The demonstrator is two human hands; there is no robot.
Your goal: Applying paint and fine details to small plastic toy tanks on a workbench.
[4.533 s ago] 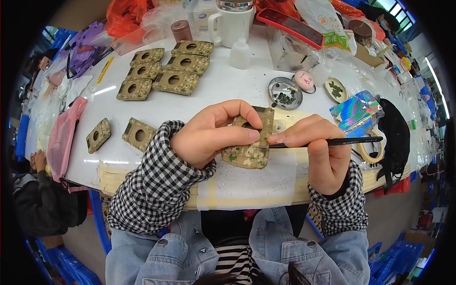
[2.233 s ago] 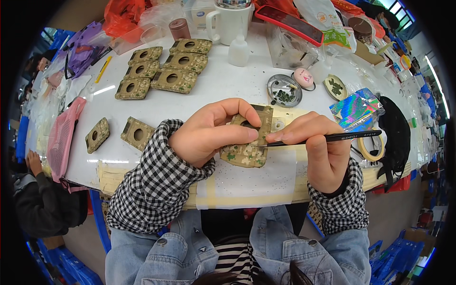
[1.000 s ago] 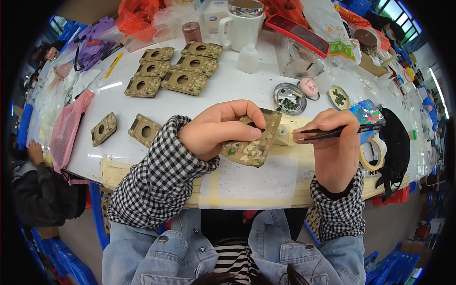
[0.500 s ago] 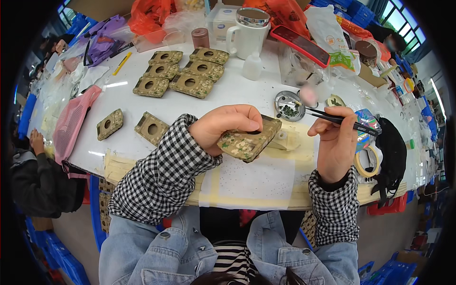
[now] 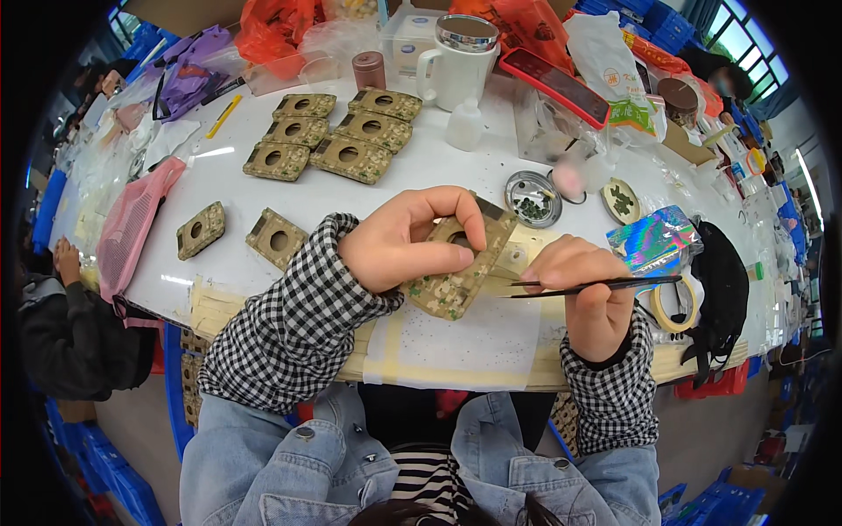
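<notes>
My left hand point(image 5: 399, 241) is closed around a camouflage model tank hull point(image 5: 447, 294), fingers over its top near the round hole. The hull is tilted, held above the white paper sheet. In my right hand point(image 5: 592, 285) is a pair of black tweezers point(image 5: 653, 281), gripped between thumb and fingers. Its two thin tips point left toward the hull's right side and look apart from each other; whether anything tiny sits between them cannot be made out. Beyond the hands, a round metal dish point(image 5: 533, 200) holds small dark green pieces. Beside it a pale dish point(image 5: 621, 202) has more green pieces.
Several finished-looking hulls point(image 5: 353, 160) stand grouped at the back, and two more, one a hull point(image 5: 279, 238), lie left of my forearm. A white mug point(image 5: 459, 66), small bottle point(image 5: 465, 124), red-cased phone point(image 5: 557, 86), tape roll point(image 5: 675, 302) and pink mesh bag point(image 5: 145, 232) surround the workspace.
My right hand has moved left and down, bringing the tweezers from the dishes close to the hull. My left hand has turned the hull steeper and shifted its thumb.
</notes>
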